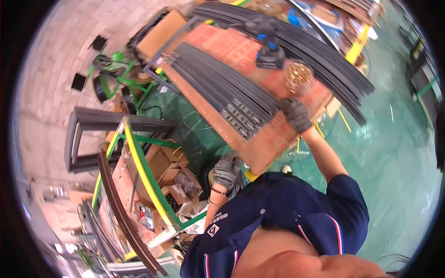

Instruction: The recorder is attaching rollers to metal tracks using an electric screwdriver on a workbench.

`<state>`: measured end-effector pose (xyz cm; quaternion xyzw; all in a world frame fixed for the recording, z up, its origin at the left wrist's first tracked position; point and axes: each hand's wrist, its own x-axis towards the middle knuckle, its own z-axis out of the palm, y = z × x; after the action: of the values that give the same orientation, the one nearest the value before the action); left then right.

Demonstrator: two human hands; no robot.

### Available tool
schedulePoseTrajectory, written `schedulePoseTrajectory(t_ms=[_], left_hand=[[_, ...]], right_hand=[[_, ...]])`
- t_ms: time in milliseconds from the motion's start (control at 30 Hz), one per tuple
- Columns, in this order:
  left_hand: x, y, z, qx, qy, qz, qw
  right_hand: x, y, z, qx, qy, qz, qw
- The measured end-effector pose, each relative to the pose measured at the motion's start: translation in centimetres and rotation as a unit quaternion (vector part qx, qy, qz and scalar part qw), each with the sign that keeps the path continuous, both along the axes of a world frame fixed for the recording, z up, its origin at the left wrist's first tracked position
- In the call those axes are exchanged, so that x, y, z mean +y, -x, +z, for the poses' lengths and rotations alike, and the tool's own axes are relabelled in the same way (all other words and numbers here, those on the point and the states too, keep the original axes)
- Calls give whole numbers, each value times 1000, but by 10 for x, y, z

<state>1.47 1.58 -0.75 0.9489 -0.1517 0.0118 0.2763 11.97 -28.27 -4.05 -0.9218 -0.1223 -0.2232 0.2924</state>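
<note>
Gloved in grey knit, my right hand (295, 115) is over the worktable's board (262, 150), beside the near ends of a row of dark metal profiles (218, 76). Its fingers look curled, and what they may hold is too blurred to make out. My left hand (227, 170), in a striped grey glove, hangs low by the near left corner of the board; its fingers are partly hidden and smeared. A clear tub of brass-coloured screws (298, 78) stands beyond my right hand. Next to it is a black and blue cordless drill (270, 53).
More long dark profiles (320, 55) overhang the table's far right side. On the left stand a yellow and green frame rack (148, 180) with open cardboard boxes (181, 185), dark frames (76, 139) and a green wheeled cart (118, 81). The floor (384, 153) is green.
</note>
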Motion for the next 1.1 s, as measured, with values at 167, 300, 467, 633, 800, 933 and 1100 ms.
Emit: schedulePoseTrajectory(t_ms=[167, 300, 467, 633, 800, 933, 1100], left_hand=[[7, 8, -12, 41, 11, -8, 999], [15, 11, -15, 43, -6, -9, 999], [16, 12, -21, 41, -37, -58, 997], [3, 18, -10, 50, -36, -112, 992], [-9, 15, 2, 97, -111, -171, 974], [-40, 14, 26, 111, -166, -240, 950], [-110, 43, 53, 83, -83, -274, 955]], right_hand=[[-5, -8, -6, 101, -30, -4, 994], [-2, -5, -5, 92, -17, -19, 995], [2, 14, -1, 9, -84, -52, 995], [6, 89, -7, -1, -177, -144, 974], [-11, 187, -49, 85, -149, -249, 953], [-39, 261, -58, 182, -134, -345, 911], [-80, 295, -76, 173, -145, -339, 913]])
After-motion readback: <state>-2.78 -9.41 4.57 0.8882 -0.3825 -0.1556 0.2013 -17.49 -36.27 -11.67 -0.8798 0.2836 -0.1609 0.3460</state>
